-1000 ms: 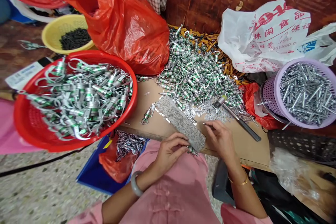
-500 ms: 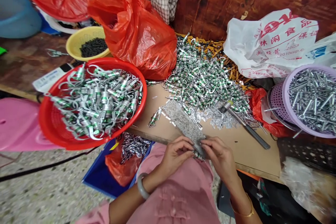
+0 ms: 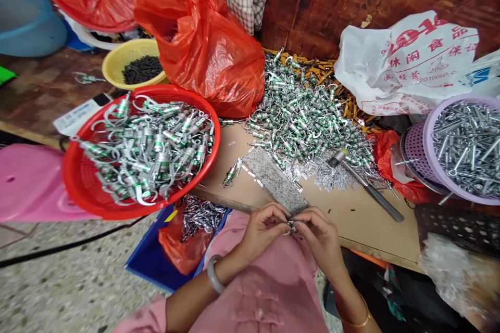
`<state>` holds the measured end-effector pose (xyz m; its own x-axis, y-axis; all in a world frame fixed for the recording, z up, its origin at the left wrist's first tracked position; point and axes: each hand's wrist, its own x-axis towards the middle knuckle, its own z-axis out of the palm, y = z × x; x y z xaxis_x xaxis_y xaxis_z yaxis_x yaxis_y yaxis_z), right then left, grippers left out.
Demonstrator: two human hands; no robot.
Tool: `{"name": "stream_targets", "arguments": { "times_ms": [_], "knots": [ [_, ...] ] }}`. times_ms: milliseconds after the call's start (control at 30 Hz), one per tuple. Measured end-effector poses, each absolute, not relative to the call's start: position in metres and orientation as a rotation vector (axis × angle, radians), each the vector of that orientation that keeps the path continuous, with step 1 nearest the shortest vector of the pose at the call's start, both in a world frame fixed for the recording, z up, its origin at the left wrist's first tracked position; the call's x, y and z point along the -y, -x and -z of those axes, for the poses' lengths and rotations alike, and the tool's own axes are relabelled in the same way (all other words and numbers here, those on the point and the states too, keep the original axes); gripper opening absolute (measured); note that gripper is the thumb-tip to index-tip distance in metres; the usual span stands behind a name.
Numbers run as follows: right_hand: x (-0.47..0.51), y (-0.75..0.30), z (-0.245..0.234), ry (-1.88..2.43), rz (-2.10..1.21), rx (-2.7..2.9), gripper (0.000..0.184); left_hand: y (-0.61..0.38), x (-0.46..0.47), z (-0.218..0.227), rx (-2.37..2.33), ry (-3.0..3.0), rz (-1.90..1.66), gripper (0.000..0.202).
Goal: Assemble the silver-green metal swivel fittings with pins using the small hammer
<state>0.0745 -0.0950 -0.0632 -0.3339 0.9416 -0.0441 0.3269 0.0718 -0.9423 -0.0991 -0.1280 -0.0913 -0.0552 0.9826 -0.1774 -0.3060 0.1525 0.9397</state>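
My left hand (image 3: 263,226) and my right hand (image 3: 319,231) meet at the bench's front edge, fingertips pinched around a small metal fitting (image 3: 291,226). Fingers cover most of it, so its full shape is hidden. Just beyond them lies a speckled grey stone slab (image 3: 275,179), with a few tiny flat metal links (image 3: 252,174) along its left side. A single green-banded metal hook fitting (image 3: 232,173) rests left of the slab. Behind it rises a big pile of similar hook fittings (image 3: 304,119), and loose small links (image 3: 334,174) are heaped to the right.
A hammer (image 3: 369,187) lies right of the slab. The red basket (image 3: 214,140) at left holds hook fittings; the purple basket (image 3: 420,148) at right holds metal pins. Red (image 3: 219,57) and white plastic bags (image 3: 406,73) stand behind. Below the bench sits a blue bin (image 3: 144,265).
My right hand has moved left, closer to my left hand, and its fingertips now meet the left ones at the small fitting. The view has shifted slightly.
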Motion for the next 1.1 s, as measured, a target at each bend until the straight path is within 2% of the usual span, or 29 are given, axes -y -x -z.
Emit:
{"name": "stream_targets", "arguments": {
  "times_ms": [267,367,467,567,700,967,1100],
  "knots": [
    [0.103,-0.075,0.061,1.212,-1.24,1.838,0.01,0.097,0.13,0.094,-1.151,-0.79,-1.318,0.017],
    [0.107,-0.078,0.06,1.233,-1.216,1.907,0.016,0.098,0.129,0.091,-1.227,-0.777,-1.307,0.014],
    [0.107,-0.082,0.057,1.235,-1.118,1.933,0.013,0.104,0.125,0.083,-1.334,-1.068,-1.261,0.009],
    [0.104,-0.085,0.056,1.204,-1.062,1.976,0.015,0.113,0.119,0.074,-1.243,-1.436,-1.151,0.01],
    [0.104,-0.088,0.057,1.233,-1.203,1.912,0.014,0.12,0.113,0.066,-1.083,-1.636,-1.041,0.015],
    [0.111,-0.088,0.056,1.312,-1.272,1.773,0.009,0.115,0.116,0.068,-1.039,-1.483,-1.011,0.012],
    [0.112,-0.091,0.052,1.344,-1.252,1.841,0.01,0.107,0.123,0.076,-1.094,-1.224,-0.987,0.013]
  ]
}}
